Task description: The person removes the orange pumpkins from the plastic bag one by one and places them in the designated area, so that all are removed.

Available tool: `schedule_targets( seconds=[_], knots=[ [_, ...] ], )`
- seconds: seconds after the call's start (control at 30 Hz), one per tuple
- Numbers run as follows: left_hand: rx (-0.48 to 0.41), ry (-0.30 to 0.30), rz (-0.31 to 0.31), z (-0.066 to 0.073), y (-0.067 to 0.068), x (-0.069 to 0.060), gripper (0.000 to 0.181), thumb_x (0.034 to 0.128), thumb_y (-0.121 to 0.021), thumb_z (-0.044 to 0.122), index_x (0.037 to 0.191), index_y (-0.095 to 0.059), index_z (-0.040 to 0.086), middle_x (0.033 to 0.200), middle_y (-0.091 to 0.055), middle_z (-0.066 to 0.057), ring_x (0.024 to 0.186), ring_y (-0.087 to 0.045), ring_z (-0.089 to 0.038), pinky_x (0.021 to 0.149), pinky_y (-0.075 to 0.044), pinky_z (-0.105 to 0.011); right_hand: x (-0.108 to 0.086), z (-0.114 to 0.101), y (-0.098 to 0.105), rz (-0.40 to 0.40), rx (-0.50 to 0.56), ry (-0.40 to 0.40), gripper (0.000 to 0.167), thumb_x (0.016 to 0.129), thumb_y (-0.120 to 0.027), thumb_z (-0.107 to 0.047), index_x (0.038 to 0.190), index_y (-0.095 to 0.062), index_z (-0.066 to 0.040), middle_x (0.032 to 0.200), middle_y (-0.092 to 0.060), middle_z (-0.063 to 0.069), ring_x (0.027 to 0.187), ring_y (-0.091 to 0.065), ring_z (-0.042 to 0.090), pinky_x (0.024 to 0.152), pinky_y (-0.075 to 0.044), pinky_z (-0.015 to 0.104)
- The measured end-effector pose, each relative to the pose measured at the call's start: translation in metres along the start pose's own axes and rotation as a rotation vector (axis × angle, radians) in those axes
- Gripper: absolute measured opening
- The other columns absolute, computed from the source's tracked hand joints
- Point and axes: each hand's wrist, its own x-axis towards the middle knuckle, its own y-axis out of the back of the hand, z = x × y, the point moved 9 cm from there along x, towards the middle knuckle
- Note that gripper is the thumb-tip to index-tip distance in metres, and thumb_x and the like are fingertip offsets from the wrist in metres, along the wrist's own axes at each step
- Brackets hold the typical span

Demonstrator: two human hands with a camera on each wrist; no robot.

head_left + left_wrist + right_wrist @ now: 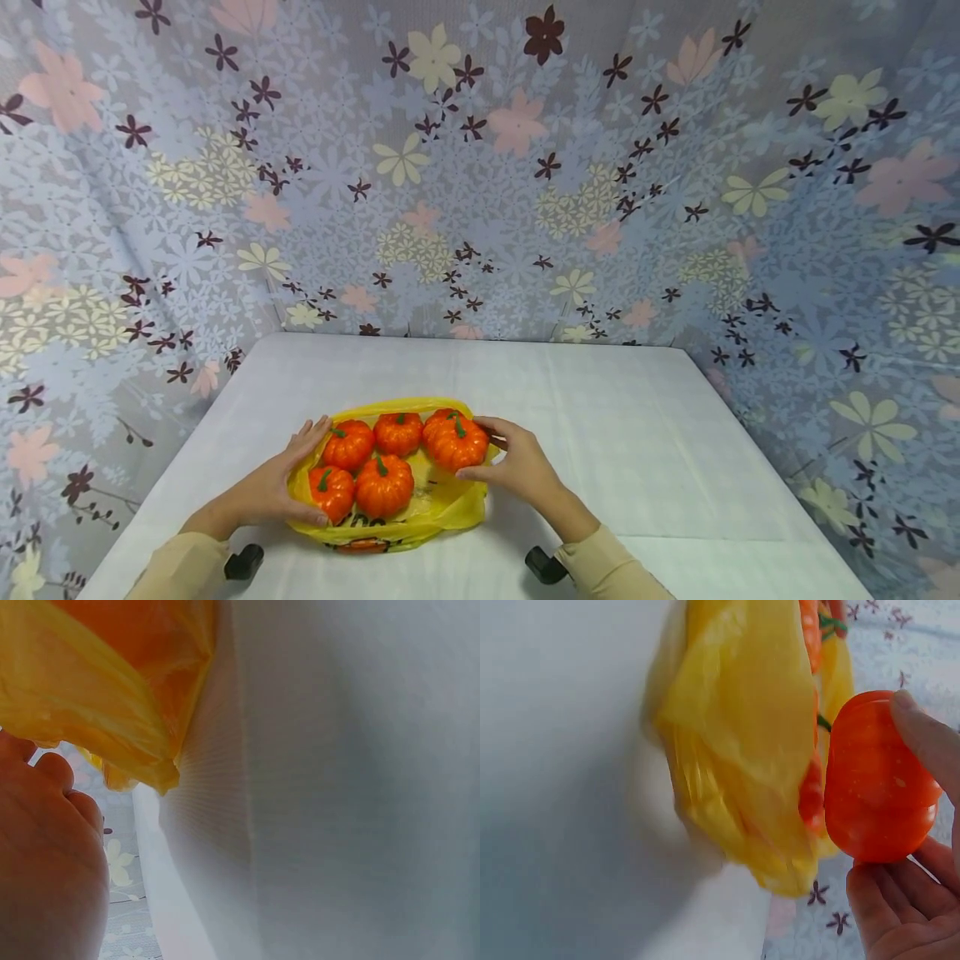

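Head view. The right hand point(521, 462) gripped a pumpkin point(459, 447), thumb and fingers parted by its width, at the near end of the bag point(450, 521). Just behind this grip, another pumpkin was partly hidden; whether the two touched could not be told. Four more lay in the bag between the hands. The left hand point(270, 483) held the bag's opposite end, thumb and fingers set wide apart. Below the hands, both sleeves point(180, 567) were cut off by the frame.

Left wrist view. The left hand was cut off at the edge, its fingertips partly covered by the bag; orange showed only dimly through the plastic above them.

Right wrist view. The pumpkin sat between thumb and fingers, its stem out of sight. Beside the grip, the bag hid most of the remaining pumpkins; only orange slivers and green stems showed.
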Motion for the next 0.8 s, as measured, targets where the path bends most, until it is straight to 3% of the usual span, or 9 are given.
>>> schedule_targets(
  seconds=[0.47,0.8],
  knots=[
    [0.002,0.002,0.000,-0.003,-0.001,0.001,0.124,0.0673,-0.092,0.038,0.163,-0.016,0.020,0.167,-0.010,-0.015,0.149,0.003,-0.050,0.106,-0.004,-0.080,-0.002,0.040,0.061,0.232,-0.070,-0.094,0.075,0.069,-0.095,-0.015,0.133,-0.061,0.003,0.132,-0.063,0.015,0.121,-0.060,0.032,0.100,-0.051,0.044],
    [-0.004,-0.003,0.005,-0.004,-0.001,0.000,0.125,0.0667,-0.093,0.037,0.163,-0.016,0.019,0.167,-0.009,-0.017,0.149,0.004,-0.048,0.107,-0.002,-0.079,-0.012,0.071,0.094,0.302,-0.087,-0.188,0.084,0.069,-0.095,-0.024,0.137,-0.056,0.004,0.138,-0.059,0.018,0.128,-0.055,0.034,0.104,-0.047,0.045]
  ],
)
